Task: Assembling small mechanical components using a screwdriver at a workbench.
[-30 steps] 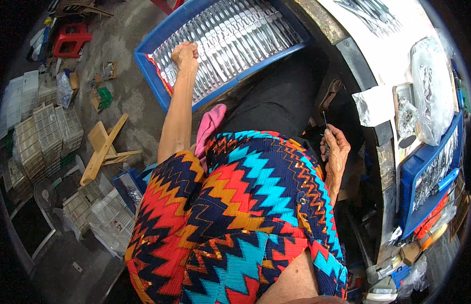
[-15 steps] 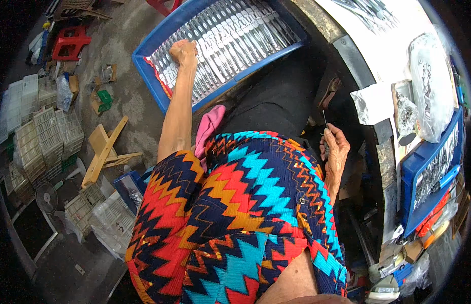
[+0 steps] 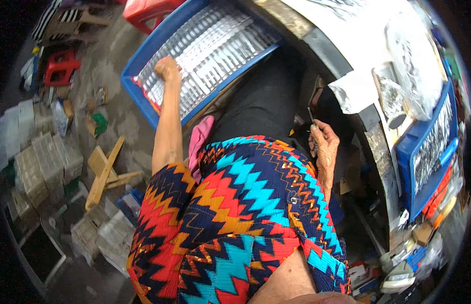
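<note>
My left hand (image 3: 168, 69) is closed over the left part of a large blue tray (image 3: 153, 115); whatever is in its fingers is hidden. Rows of slim, shiny metal pieces (image 3: 215, 55), like cutlery, fill the tray, with pale bands across them. Red cloth or plastic (image 3: 146, 95) lines the tray's left end. Beside my right thigh, my right hand (image 3: 324, 144) is closed around a thin, dark metal piece (image 3: 311, 115) that points up from the fingers. Its lower part is hidden in my grip.
A pink cloth (image 3: 199, 138) lies by my lap. To the right, a worktable (image 3: 342, 55) carries a plastic bag (image 3: 410, 76) and white paper (image 3: 349, 91). A smaller blue tray (image 3: 405, 147) holds metal pieces. Wooden pieces (image 3: 106, 175), crates (image 3: 40, 164) and red stools (image 3: 62, 67) stand left.
The whole view has shifted, so the tray, table and both hands sit farther left, and the picture is blurrier. Both hands stay closed, the left over the tray, the right on the thin piece.
</note>
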{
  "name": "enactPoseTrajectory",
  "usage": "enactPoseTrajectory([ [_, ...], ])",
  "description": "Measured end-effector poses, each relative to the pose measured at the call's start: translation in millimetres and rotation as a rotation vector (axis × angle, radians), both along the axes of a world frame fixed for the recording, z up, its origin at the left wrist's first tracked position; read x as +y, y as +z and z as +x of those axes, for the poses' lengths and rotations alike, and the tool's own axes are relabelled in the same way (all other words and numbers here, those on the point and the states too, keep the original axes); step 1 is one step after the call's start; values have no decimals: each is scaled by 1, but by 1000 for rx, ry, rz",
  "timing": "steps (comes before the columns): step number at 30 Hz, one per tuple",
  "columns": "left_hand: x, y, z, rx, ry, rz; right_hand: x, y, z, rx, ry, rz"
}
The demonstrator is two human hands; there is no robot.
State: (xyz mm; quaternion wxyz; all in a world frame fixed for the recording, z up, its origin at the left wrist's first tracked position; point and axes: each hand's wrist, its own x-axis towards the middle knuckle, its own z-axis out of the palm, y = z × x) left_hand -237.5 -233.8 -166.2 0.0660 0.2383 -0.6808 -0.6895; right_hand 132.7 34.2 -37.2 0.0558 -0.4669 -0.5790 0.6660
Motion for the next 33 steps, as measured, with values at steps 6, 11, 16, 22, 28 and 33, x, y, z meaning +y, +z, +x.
enactPoseTrajectory([
  [6, 30, 62, 40, 56, -146, -177, 2, 1, 4, 17, 51, -47],
  [11, 101, 138, 88, 362, -483, -207, -5, 16, -4, 75, 103, -139],
  [16, 196, 203, 111, 718, -868, -349, -10, 19, -9, 143, 161, -229],
  [22, 297, 207, 94, 967, -1070, -509, -9, 19, 1, 186, 120, -256],
  [28, 331, 194, 80, 1185, -899, -898, -9, 13, 4, 239, 100, -284],
  [33, 334, 191, 79, 1124, -935, -940, -7, 11, 2, 232, 105, -292],
])
